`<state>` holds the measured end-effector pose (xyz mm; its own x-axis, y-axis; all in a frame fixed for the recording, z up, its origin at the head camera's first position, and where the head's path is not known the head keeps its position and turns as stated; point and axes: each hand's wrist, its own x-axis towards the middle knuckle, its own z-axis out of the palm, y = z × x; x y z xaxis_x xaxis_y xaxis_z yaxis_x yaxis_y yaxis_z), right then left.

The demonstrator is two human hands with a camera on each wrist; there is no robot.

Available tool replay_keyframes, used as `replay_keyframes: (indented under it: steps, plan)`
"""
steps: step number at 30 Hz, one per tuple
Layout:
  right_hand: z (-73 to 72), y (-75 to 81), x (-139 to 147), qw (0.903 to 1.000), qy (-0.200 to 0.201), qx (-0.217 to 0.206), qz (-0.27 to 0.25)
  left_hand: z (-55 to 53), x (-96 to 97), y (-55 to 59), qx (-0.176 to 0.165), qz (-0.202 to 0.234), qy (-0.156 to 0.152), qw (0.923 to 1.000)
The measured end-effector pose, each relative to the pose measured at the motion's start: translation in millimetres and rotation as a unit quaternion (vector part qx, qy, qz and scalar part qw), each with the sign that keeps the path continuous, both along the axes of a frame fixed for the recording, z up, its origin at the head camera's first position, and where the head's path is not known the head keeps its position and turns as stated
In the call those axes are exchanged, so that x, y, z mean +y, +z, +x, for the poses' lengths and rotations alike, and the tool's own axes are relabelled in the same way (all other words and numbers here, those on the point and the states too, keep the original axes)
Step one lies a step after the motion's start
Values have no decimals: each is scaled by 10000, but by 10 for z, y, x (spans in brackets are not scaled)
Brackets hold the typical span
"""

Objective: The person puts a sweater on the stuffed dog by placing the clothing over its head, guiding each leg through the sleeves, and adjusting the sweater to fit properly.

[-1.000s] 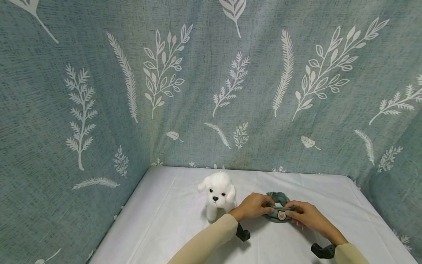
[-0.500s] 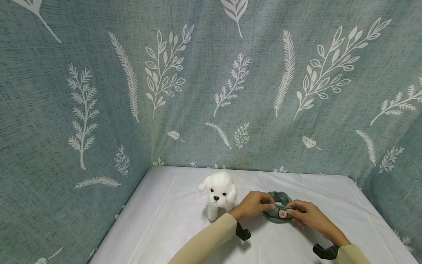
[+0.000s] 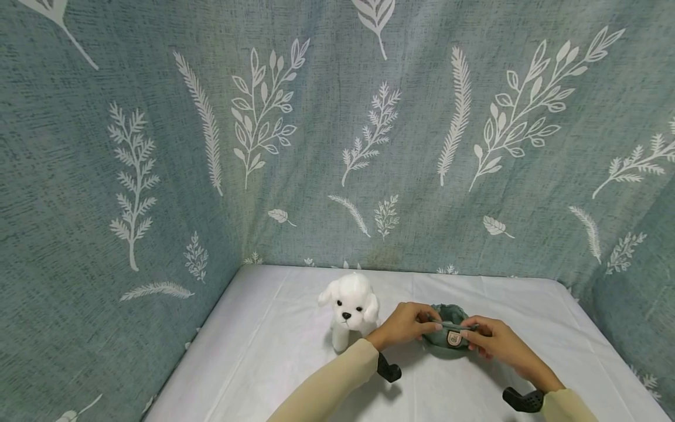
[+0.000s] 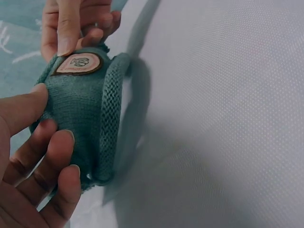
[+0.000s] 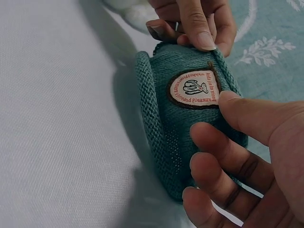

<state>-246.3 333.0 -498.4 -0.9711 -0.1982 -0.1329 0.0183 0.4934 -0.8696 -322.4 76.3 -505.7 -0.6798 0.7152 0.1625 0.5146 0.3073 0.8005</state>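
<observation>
A small green knitted tube [image 3: 439, 344] with rolled edges and a sewn-on patch [image 3: 454, 338] stands on the white cloth, its opening facing up. My left hand [image 3: 408, 322] pinches its upper edge on the left, thumb at the near side. On the right, my right hand [image 3: 493, 340] pinches the same edge beside the patch. The right wrist view shows the right thumb [image 5: 247, 114] at the patch's border, with that hand's fingers against the knit front. In the left wrist view, the left fingers [image 4: 59, 147] lie along the knit's other end.
A white plush dog [image 3: 350, 313] stands just left of my left forearm, facing me. The table's white cloth [image 3: 263, 351] reaches back to a blue-green curtain [image 3: 316, 146] with white leaf prints, which also rises on both sides.
Both hands have lifted the near upper edge of the knitted tube slightly, so its front stands taller. The cloth seen through its opening before is now hidden. The plush dog has stayed put.
</observation>
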Motion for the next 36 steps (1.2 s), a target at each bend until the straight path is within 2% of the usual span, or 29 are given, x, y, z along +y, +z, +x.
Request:
replay_keyframes:
  steps: [11, 22, 36]
  plan:
    - [25, 66, -32, 10000, 22, -19, -17, 20, -29, 36, -194, 170, 70, 9996]
    - [78, 152, -40, 9996, -57, 144, 228, 58, -22, 97, 51, 159, 20, 9999]
    - [116, 254, -6, 9995, -36, 213, 233, 106, 3, 205, 110, 171, 0, 9998]
